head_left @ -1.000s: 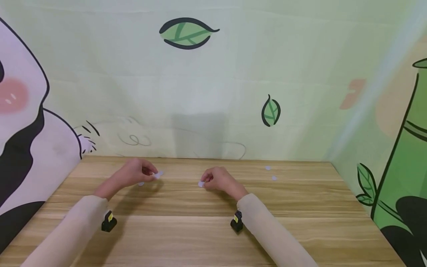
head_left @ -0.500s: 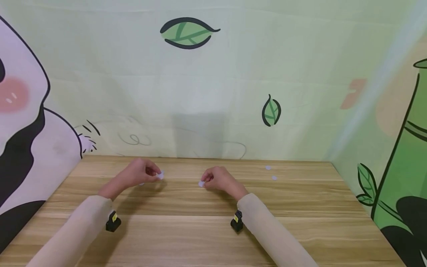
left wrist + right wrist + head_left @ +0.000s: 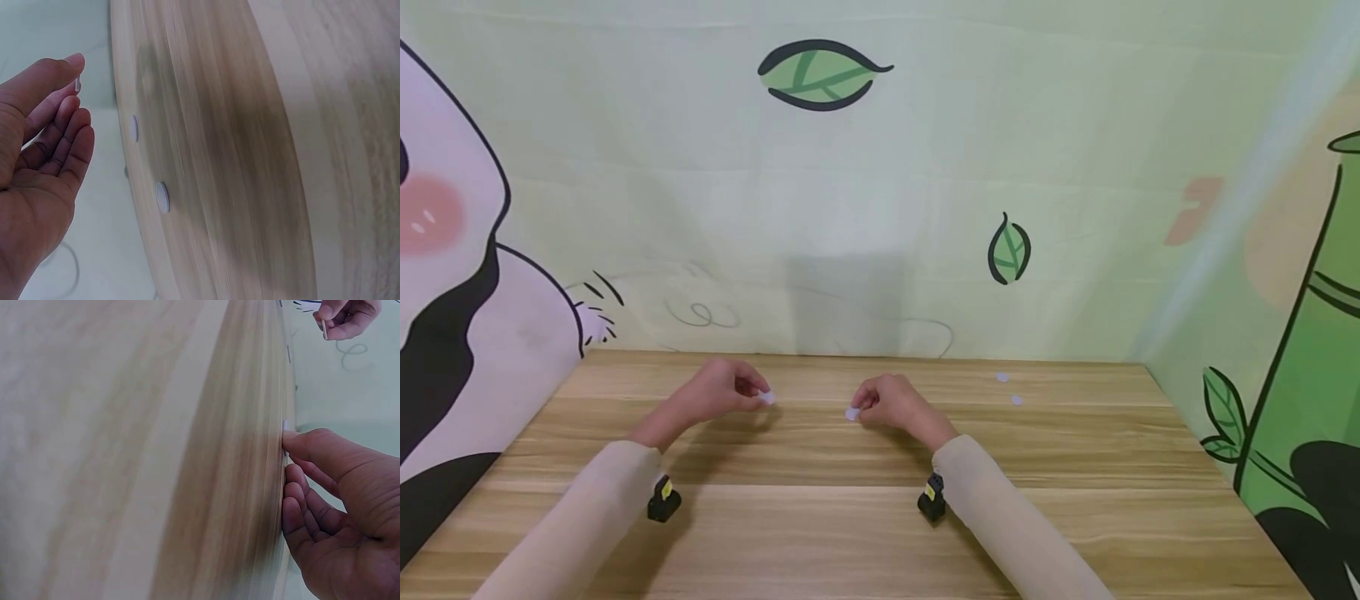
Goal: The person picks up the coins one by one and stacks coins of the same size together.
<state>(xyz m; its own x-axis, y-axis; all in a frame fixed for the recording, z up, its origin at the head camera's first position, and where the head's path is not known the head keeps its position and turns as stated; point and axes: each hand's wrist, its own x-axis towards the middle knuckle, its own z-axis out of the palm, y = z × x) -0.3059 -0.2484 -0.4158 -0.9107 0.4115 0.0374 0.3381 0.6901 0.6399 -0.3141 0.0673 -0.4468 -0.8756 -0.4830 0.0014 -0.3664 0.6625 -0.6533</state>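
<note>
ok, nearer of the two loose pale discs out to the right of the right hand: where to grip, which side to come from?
I'd pinch the nearer disc by opposite edges of its rim, coming down from the near side: it looks thin and flat on the table, and the farther disc lies apart, beyond it.

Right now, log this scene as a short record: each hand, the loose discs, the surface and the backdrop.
Left hand: pinches a white disc, raised
Right hand: pinches a second white disc, low at the tabletop
Loose discs, left wrist view: two discs, lying apart
Loose discs, right half: another pair
Surface: wood-grain
Backdrop: green, with leaf drawings
</note>
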